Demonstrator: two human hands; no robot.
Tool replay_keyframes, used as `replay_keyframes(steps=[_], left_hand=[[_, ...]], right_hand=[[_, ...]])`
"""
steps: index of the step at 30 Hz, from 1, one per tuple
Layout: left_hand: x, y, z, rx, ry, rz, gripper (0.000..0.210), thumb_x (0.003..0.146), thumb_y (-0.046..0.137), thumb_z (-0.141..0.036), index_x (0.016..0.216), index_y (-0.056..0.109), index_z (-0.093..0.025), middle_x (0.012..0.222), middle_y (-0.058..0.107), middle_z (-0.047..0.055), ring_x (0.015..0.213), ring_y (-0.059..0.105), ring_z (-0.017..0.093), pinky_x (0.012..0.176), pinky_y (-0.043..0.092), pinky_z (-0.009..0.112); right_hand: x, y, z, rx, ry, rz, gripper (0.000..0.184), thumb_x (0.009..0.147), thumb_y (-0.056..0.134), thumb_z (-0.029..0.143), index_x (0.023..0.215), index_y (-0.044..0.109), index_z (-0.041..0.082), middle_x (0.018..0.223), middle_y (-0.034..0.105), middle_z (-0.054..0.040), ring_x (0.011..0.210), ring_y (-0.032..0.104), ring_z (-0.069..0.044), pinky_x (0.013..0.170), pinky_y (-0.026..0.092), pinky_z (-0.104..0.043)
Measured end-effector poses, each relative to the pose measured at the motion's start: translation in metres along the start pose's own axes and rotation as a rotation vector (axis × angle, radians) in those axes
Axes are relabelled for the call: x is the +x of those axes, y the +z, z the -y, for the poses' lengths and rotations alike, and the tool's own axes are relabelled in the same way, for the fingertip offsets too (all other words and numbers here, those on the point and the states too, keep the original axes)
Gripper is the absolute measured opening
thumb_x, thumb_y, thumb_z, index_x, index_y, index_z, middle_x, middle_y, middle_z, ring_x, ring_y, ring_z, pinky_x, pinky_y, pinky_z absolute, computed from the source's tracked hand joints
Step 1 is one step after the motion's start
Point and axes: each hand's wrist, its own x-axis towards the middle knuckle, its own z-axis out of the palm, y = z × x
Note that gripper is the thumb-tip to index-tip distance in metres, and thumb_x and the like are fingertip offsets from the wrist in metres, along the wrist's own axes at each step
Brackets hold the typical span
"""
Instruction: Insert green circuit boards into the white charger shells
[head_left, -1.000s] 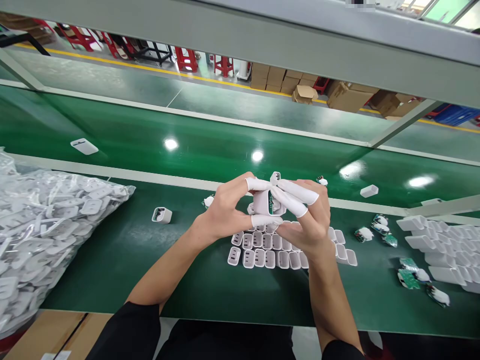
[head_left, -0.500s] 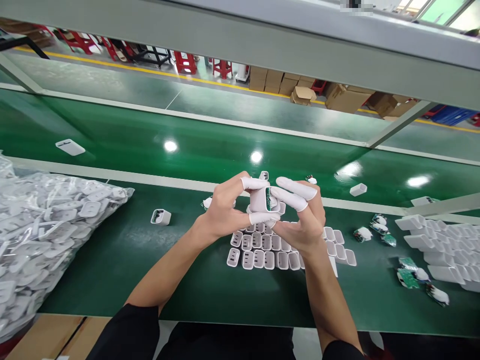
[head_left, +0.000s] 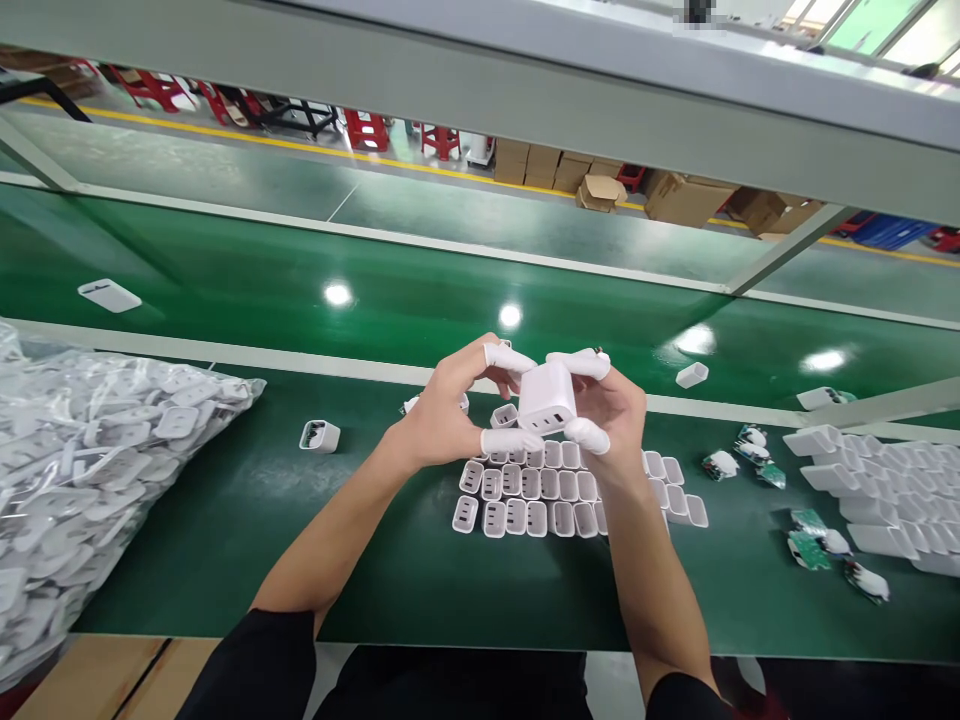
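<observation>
A white charger housing is held up between both hands, over the middle of the bench. Its end with dark port slots faces down toward me. My left hand, with white finger cots on thumb and forefinger, pinches it from the left. My right hand, also in finger cots, closes on it from the right. Below stand rows of open white housings, several with port slots in their bottoms. Whatever is inside the held housing is hidden from view.
A clear bag of white plastic covers lies at left, near a lone housing. At right are loose green circuit boards and stacked housings. Beyond the bench edge runs a green conveyor belt carrying a few white parts.
The housing has been turned: its open end with the green board showed before, and now the slotted end does. My right fingers shifted around it. Parts on the belt moved left.
</observation>
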Motion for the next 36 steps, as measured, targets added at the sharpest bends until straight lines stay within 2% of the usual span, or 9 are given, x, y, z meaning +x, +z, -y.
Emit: replay_keyframes(steps=[5, 9, 14, 20, 27, 29, 31, 35, 36], left_hand=[[-0.002, 0.019, 0.001, -0.267, -0.152, -0.135, 0.055, 0.067, 0.11, -0.033, 0.111, 0.079, -0.022, 0.1, 0.075, 0.003, 0.087, 0.075, 0.017, 0.078, 0.068, 0.029], [-0.01, 0.041, 0.005, -0.404, -0.287, -0.265, 0.058, 0.062, 0.113, -0.038, 0.101, 0.074, -0.019, 0.093, 0.077, 0.003, 0.082, 0.078, 0.018, 0.075, 0.069, 0.031], [-0.019, 0.063, 0.009, -0.484, -0.398, -0.406, 0.067, 0.062, 0.111, -0.051, 0.102, 0.067, -0.021, 0.097, 0.079, 0.004, 0.087, 0.081, 0.021, 0.079, 0.072, 0.035], [-0.023, 0.069, 0.009, -0.526, -0.475, -0.429, 0.067, 0.062, 0.112, -0.049, 0.102, 0.066, -0.022, 0.1, 0.077, 0.003, 0.094, 0.082, 0.022, 0.088, 0.073, 0.04], [-0.029, 0.064, 0.015, -0.468, -0.451, -0.423, 0.066, 0.069, 0.107, -0.058, 0.104, 0.065, -0.021, 0.105, 0.075, 0.005, 0.093, 0.079, 0.02, 0.087, 0.07, 0.037], [-0.022, 0.051, 0.025, -0.388, -0.398, -0.356, 0.066, 0.069, 0.106, -0.058, 0.104, 0.065, -0.021, 0.103, 0.074, 0.005, 0.092, 0.077, 0.019, 0.087, 0.069, 0.037], [-0.007, 0.033, 0.042, -0.167, -0.357, -0.225, 0.066, 0.066, 0.108, -0.052, 0.104, 0.063, -0.021, 0.102, 0.072, 0.004, 0.09, 0.074, 0.018, 0.086, 0.068, 0.037], [0.027, 0.003, 0.093, 0.688, -0.453, 0.156, 0.044, 0.08, 0.093, -0.015, 0.103, 0.057, -0.021, 0.114, 0.069, 0.007, 0.096, 0.072, 0.021, 0.086, 0.065, 0.038], [0.033, 0.0, 0.106, 0.795, -0.473, 0.23, 0.041, 0.079, 0.087, -0.004, 0.102, 0.056, -0.02, 0.117, 0.069, 0.01, 0.099, 0.071, 0.023, 0.088, 0.064, 0.039]], right_hand=[[0.0, 0.009, -0.003, 0.117, 0.205, -0.065, 0.066, 0.083, 0.082, 0.087, 0.111, 0.083, 0.028, 0.101, 0.079, -0.0063, 0.088, 0.076, -0.024, 0.082, 0.068, -0.045], [0.001, 0.011, 0.003, 0.194, 0.342, -0.063, 0.064, 0.081, 0.083, 0.087, 0.102, 0.081, 0.026, 0.099, 0.081, -0.007, 0.088, 0.076, -0.025, 0.084, 0.068, -0.045], [0.004, 0.009, 0.006, 0.248, 0.458, -0.081, 0.062, 0.076, 0.088, 0.085, 0.093, 0.082, 0.025, 0.092, 0.08, -0.005, 0.085, 0.075, -0.024, 0.081, 0.066, -0.042], [0.005, 0.01, 0.006, 0.301, 0.488, -0.084, 0.058, 0.077, 0.091, 0.08, 0.091, 0.083, 0.025, 0.086, 0.077, -0.003, 0.075, 0.068, -0.018, 0.068, 0.061, -0.034], [0.006, 0.01, 0.009, 0.277, 0.47, -0.044, 0.052, 0.081, 0.091, 0.074, 0.094, 0.084, 0.024, 0.086, 0.078, -0.0024, 0.074, 0.068, -0.017, 0.071, 0.062, -0.034], [0.006, 0.003, 0.005, 0.224, 0.413, -0.063, 0.048, 0.087, 0.088, 0.071, 0.101, 0.087, 0.025, 0.093, 0.082, -0.0038, 0.083, 0.074, -0.019, 0.078, 0.064, -0.036], [0.007, -0.008, -0.001, 0.104, 0.32, -0.162, 0.05, 0.096, 0.078, 0.074, 0.11, 0.088, 0.027, 0.106, 0.085, -0.0058, 0.096, 0.078, -0.022, 0.087, 0.064, -0.039], [0.01, -0.031, -0.007, -0.154, 0.233, -0.36, 0.055, 0.108, 0.058, 0.075, 0.125, 0.086, 0.031, 0.129, 0.084, -0.0073, 0.108, 0.079, -0.026, 0.101, 0.062, -0.048], [0.01, -0.033, -0.007, -0.18, 0.245, -0.37, 0.054, 0.109, 0.057, 0.074, 0.125, 0.086, 0.031, 0.129, 0.084, -0.007, 0.109, 0.078, -0.026, 0.103, 0.061, -0.05]])
